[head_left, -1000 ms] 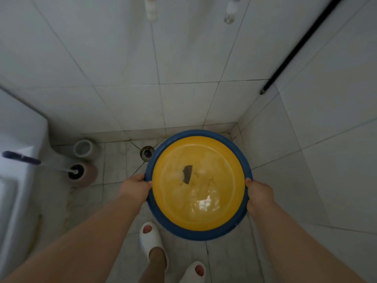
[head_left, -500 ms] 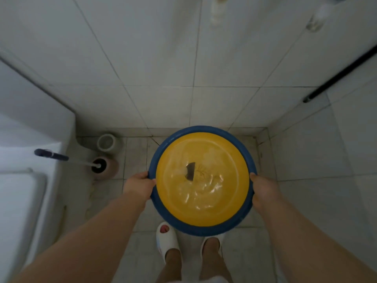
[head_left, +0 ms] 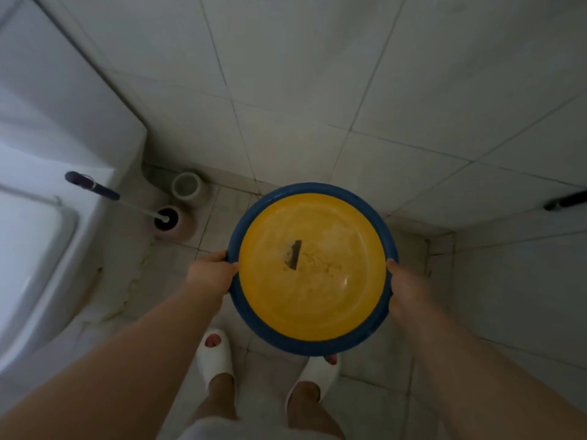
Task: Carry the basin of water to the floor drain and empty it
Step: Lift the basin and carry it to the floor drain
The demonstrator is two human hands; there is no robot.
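I hold a round basin with a blue rim and a yellow inside, level in front of me above the tiled floor. Water fills it, and a dark torn patch shows on its bottom. My left hand grips the rim on the left side. On the right side my right hand grips the rim. The floor drain is hidden, covered by the basin.
A white toilet stands at the left. A toilet brush leans in a pinkish holder, with a grey cup behind it. Tiled walls close the corner ahead and right. My feet in white slippers stand under the basin.
The view has swung left and down: the toilet now fills more of the left side. The drain seen a second ago beside the basin is now covered. Both hands keep their grip.
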